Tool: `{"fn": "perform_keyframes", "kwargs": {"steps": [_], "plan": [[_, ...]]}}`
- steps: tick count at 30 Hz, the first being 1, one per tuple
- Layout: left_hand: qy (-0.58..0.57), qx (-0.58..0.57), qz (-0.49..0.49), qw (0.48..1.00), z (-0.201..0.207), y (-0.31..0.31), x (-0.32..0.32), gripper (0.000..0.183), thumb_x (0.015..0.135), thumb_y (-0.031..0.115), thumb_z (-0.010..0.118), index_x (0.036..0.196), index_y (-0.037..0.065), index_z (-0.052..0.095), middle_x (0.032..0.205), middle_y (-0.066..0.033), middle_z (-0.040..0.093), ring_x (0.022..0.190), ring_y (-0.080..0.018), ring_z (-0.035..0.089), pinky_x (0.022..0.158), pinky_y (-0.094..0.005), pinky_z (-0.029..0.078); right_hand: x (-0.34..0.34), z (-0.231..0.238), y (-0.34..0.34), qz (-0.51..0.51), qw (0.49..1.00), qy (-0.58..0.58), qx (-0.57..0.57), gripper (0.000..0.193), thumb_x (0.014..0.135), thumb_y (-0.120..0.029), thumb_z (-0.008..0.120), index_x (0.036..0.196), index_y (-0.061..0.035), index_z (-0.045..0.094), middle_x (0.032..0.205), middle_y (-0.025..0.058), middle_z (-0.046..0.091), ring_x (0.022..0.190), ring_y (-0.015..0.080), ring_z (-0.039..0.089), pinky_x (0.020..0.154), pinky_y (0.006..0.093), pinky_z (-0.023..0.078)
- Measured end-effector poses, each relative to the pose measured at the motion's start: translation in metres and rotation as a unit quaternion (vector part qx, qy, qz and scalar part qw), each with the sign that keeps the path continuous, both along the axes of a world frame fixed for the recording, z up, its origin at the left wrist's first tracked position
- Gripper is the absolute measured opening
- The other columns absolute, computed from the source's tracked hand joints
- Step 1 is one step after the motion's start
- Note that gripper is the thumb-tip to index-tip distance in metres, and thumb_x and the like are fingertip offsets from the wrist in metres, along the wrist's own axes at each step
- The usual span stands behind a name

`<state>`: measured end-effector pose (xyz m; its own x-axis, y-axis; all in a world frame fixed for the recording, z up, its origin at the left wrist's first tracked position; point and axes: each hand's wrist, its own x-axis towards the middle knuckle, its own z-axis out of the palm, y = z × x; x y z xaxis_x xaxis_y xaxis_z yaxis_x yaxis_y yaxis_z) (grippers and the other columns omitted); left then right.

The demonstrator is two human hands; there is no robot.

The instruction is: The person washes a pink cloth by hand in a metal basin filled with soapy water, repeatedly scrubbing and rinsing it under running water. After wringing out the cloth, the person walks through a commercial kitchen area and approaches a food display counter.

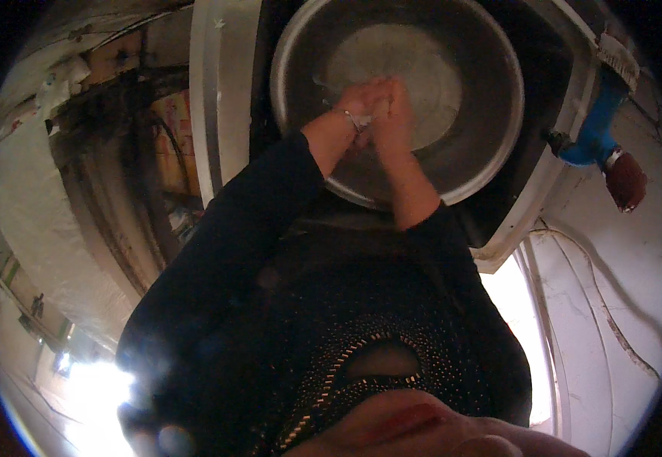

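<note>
A wide round metal basin (489, 114) is in front of me, with a paler round area at its bottom; I cannot tell whether that is liquid. Over the basin my left hand (357, 100) and my right hand (393, 103) press together, fingers closed against each other. Whatever may lie between them is hidden, and the fingers are slightly blurred. A thin silvery bracelet (356, 119) circles my left wrist. Both forearms reach in over the basin's near rim, in dark sleeves.
A pale ledge (220, 99) runs left of the basin. To the right are a blue pipe fitting (597, 126) with a reddish-brown end and a brush-like piece (618, 59) above it. A thin hose or cable (601, 278) hangs along the white surface at right.
</note>
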<state>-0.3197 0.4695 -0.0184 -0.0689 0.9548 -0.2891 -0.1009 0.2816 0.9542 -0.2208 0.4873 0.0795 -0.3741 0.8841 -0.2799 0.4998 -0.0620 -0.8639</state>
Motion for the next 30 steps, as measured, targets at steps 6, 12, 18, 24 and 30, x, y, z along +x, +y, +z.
{"fn": "perform_keyframes", "kwargs": {"steps": [6,12,18,24,30], "plan": [[-0.225,-0.248,0.077,0.939,0.050,0.002,0.003,0.039,0.091,0.037,0.057,0.119,0.011,0.062,0.113,-0.0058,0.063,0.102,-0.0204,0.059,0.087,-0.0363,0.046,0.045,-0.061,0.069,-0.006,0.995,-0.081,-0.063,0.040,0.097,-0.029,0.042,0.125,-0.0017,0.052,0.116,0.0234,0.057,0.102,0.0410,0.057,0.093,0.0488,0.043],[-0.309,-0.363,0.341,0.810,0.033,-0.002,-0.033,0.034,0.090,0.024,0.065,0.122,0.014,0.061,0.110,-0.0033,0.065,0.094,-0.0200,0.063,0.079,-0.0280,0.052,0.079,-0.061,0.078,0.088,0.927,-0.341,0.131,0.043,0.096,-0.034,0.045,0.129,-0.0080,0.051,0.131,0.0196,0.051,0.110,0.0386,0.056,0.094,0.0511,0.044],[-0.306,-0.367,0.334,0.813,0.020,-0.004,-0.031,0.048,0.092,0.045,0.054,0.129,0.015,0.054,0.124,-0.0065,0.058,0.108,-0.0263,0.056,0.094,-0.0533,0.041,0.064,-0.070,0.037,0.289,0.849,-0.390,0.208,0.045,0.089,-0.021,0.053,0.130,-0.0021,0.050,0.134,0.0215,0.048,0.125,0.0415,0.046,0.102,0.0478,0.041],[-0.437,-0.352,0.234,0.794,0.044,0.010,-0.021,0.064,0.087,0.055,0.059,0.130,0.010,0.050,0.129,-0.0107,0.053,0.107,-0.0297,0.056,0.095,-0.0539,0.041,0.019,-0.024,0.019,0.123,0.992,-0.021,0.022,0.041,0.088,-0.015,0.050,0.127,-0.0036,0.052,0.127,0.0225,0.051,0.120,0.0422,0.047,0.103,0.0456,0.038],[-0.341,-0.323,0.150,0.870,0.023,0.008,-0.021,0.037,0.088,0.042,0.064,0.106,0.010,0.063,0.109,-0.0096,0.062,0.100,-0.0253,0.061,0.092,-0.0429,0.048,0.005,0.041,-0.062,0.109,0.985,-0.012,0.130,0.032,0.096,-0.022,0.047,0.121,-0.0062,0.059,0.131,0.0224,0.049,0.128,0.0400,0.040,0.098,0.0500,0.037]]}}
